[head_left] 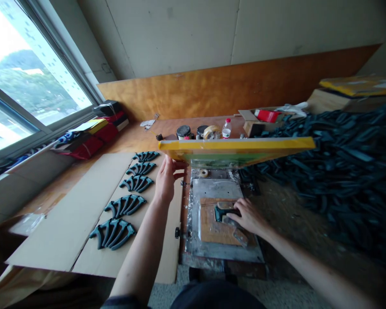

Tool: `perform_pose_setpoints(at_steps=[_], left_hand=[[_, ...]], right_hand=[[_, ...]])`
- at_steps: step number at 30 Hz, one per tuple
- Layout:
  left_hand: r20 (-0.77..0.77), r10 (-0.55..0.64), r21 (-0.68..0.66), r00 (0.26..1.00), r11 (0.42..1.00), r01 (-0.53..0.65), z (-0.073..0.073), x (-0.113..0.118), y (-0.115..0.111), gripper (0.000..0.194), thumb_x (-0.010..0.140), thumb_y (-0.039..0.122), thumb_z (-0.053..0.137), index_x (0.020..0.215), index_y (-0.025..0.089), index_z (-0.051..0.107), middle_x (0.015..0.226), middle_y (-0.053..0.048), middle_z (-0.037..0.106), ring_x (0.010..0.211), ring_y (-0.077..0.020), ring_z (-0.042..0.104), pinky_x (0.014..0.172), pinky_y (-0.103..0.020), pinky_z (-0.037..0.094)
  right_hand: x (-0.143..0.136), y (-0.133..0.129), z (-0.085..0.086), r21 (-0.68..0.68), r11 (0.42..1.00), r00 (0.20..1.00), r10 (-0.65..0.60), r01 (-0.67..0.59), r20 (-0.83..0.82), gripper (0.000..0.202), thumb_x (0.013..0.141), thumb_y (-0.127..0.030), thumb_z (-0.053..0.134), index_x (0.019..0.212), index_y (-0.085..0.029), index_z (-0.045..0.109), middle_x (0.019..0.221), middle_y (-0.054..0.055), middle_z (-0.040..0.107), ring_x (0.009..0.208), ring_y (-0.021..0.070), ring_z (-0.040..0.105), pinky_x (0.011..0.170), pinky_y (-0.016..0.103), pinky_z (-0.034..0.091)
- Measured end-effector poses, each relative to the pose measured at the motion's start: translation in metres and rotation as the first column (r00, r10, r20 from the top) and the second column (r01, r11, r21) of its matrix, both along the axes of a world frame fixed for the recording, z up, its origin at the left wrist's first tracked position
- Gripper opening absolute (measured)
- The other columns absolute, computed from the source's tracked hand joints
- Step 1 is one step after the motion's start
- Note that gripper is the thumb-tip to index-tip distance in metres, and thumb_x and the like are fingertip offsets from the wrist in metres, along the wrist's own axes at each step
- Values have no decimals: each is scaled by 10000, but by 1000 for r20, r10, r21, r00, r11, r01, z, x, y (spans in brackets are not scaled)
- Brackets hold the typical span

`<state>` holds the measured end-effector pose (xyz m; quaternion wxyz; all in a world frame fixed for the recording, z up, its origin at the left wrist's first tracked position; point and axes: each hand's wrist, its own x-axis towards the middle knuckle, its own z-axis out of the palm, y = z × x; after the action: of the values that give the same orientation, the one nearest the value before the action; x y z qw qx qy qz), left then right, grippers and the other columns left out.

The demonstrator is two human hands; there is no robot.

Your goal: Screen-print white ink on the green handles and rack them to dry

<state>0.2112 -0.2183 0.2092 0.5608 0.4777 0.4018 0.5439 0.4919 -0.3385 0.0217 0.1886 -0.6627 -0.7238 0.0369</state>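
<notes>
Clock positions refer to the centre of the view. The heap of dark parts [334, 171] occupies 3 o'clock; the cardboard sheet [73, 206] covers 8 o'clock and bears a row of fanned parts [137, 183]. The yellow-edged frame [238, 144] stands raised at 1 o'clock, above the far end of the metal plate [218, 186], which lies at 5 o'clock and carries the wooden board [209, 229]. The left hand [165, 182] is at the frame's near-left corner, with the frame toward its 2 o'clock; the grip is partly obscured, so whether it clasps the edge or merely steadies it cannot be told. The frame is probably stiff and fairly light for its span; handle it by the rim, since the inner sheet may be delicate. The dark piece [223, 212] rests on the board, its broad head toward 9 o'clock. The right hand [246, 214] pinches its opposite end between thumb and fingers, so most of the piece extends from the grip toward 9 o'clock. It appears light, rigid and possibly smooth; hold it by the narrow end, keeping fingertips off the upper face
</notes>
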Motion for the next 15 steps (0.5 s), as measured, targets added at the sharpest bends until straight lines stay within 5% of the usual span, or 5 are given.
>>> perform_pose_setpoints(at_steps=[4, 7, 9, 12, 15], left_hand=[[-11, -28, -224, 1000, 974, 25, -38, 12, -45, 629, 792, 685, 505, 1143, 164, 550, 884, -98, 702, 747, -181, 658, 586, -261, 510], [30, -452, -639, 892, 677, 365, -92, 26, -110, 763, 671, 716, 623, 1157, 130, 583, 937, -167, 710, 779, -257, 682, 539, -294, 503], [150, -407, -700, 901, 600, 388, -122, 34, -143, 734, 697, 734, 573, 1164, 168, 578, 1010, -149, 696, 875, -257, 674, 584, -295, 509], [68, -246, -707, 967, 672, 220, -148, 28, -148, 621, 751, 703, 522, 1061, 169, 592, 839, -78, 683, 718, -190, 644, 521, -237, 440], [-440, -205, -534, 874, 842, -71, -163, -9, -109, 551, 829, 659, 414, 988, 170, 611, 633, -12, 610, 526, -149, 557, 474, -230, 377]], right_hand=[[-39, -14, 2, -68, 994, 997, -81, 82, 12, 212, 937, -322, 472, 779, -188, 514, 777, 73, 606, 753, 203, 583, 680, 300, 440], [-75, -32, 22, 9, 989, 980, -145, 148, -133, 200, 961, -313, 424, 815, -198, 497, 787, 73, 595, 767, 211, 576, 696, 320, 451], [-96, -42, 29, 98, 995, 980, -6, 26, -201, 181, 959, -310, 426, 843, -202, 512, 855, 77, 600, 849, 224, 567, 767, 350, 460], [-82, -34, 24, 125, 971, 933, 232, -205, -273, 169, 957, -218, 401, 922, -211, 567, 918, 53, 618, 893, 194, 567, 822, 334, 468], [1, 6, 4, 136, 989, 972, -24, 56, -232, 317, 914, -109, 351, 1062, -199, 616, 995, 70, 629, 940, 187, 577, 839, 331, 483]])
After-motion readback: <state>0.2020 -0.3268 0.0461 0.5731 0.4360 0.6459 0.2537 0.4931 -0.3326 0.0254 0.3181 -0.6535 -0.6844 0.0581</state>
